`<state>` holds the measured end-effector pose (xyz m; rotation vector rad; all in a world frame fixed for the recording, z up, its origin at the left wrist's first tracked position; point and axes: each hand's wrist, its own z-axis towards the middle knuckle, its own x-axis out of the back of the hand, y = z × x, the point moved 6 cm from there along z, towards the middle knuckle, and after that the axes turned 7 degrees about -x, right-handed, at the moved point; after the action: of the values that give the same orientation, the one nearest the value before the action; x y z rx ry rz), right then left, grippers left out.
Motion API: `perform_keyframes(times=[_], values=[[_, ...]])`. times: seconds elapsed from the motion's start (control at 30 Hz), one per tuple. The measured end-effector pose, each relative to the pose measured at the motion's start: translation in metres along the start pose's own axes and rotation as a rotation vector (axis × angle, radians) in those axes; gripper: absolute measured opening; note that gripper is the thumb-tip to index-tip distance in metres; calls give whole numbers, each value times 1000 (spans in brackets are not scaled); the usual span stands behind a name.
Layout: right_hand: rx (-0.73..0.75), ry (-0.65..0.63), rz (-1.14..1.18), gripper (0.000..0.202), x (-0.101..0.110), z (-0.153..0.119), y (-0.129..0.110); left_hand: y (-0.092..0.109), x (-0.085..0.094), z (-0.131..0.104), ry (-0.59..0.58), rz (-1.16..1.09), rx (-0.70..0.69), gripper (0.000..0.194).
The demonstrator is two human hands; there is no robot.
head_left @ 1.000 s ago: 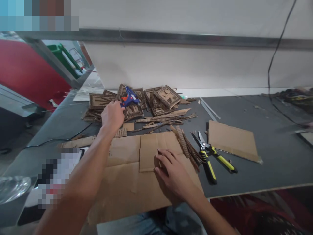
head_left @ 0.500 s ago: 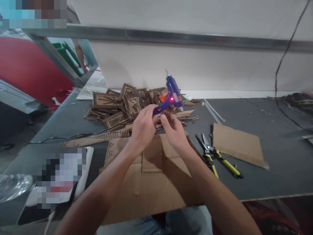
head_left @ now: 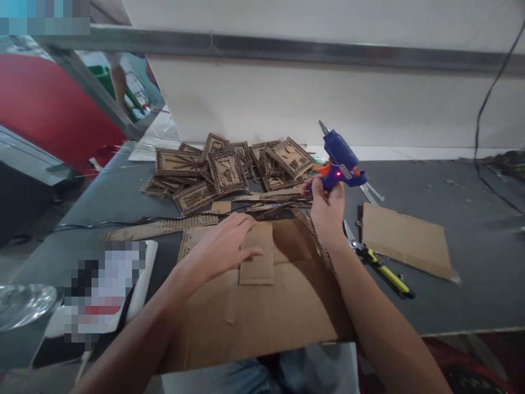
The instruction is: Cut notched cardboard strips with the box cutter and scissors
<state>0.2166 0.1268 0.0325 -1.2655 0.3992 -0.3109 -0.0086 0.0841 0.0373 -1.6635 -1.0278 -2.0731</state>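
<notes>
My right hand (head_left: 328, 210) is wrapped round the handle of a blue hot glue gun (head_left: 341, 153), its nozzle pointing up and a small red light glowing on its body. My left hand (head_left: 225, 241) hangs over a small cardboard rectangle (head_left: 259, 268), fingers stretched out and thumb apart; whether it touches the piece I cannot tell. That rectangle lies on a large cardboard sheet (head_left: 262, 317) at the table's front edge. Beyond both hands lie cardboard strips (head_left: 273, 195) and a pile of framed cardboard panels (head_left: 227, 169).
Yellow-and-black snips (head_left: 383, 268) lie right of my right forearm, beside a cardboard piece (head_left: 406, 235). A black cord (head_left: 118, 223) crosses the table. On the left are a partly blurred white device (head_left: 143, 279) and a clear plastic object (head_left: 27, 306). Behind is a metal rail (head_left: 287, 52).
The glue gun has passed from my left hand to my right and moved right. My left hand has come down over the small cardboard rectangle and opened.
</notes>
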Motion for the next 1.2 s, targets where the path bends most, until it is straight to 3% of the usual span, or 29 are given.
perform_keyframes(times=[0.07, 0.13, 0.4, 0.73, 1.0, 1.13, 1.2], values=[[70, 45, -149, 31, 10, 3, -1, -6, -6, -5, -78, -19, 21, 77], [123, 77, -304, 30, 21, 6, -1, -9, -11, -5, -122, -34, 32, 91], [181, 227, -510, 39, 58, 25, -17, -12, -14, 2, -88, -118, 109, 91], [122, 261, -606, 40, 39, -11, -20, -26, -25, 2, -13, -264, 187, 98], [143, 195, -674, 34, 35, -18, -22, -30, -23, 3, 131, -386, 90, 77], [75, 139, -604, 41, 32, -17, -14, -31, -27, 4, 260, -346, 162, 61], [72, 153, -597, 42, 32, -17, -11, -31, -30, 4, 301, -286, 212, 64]])
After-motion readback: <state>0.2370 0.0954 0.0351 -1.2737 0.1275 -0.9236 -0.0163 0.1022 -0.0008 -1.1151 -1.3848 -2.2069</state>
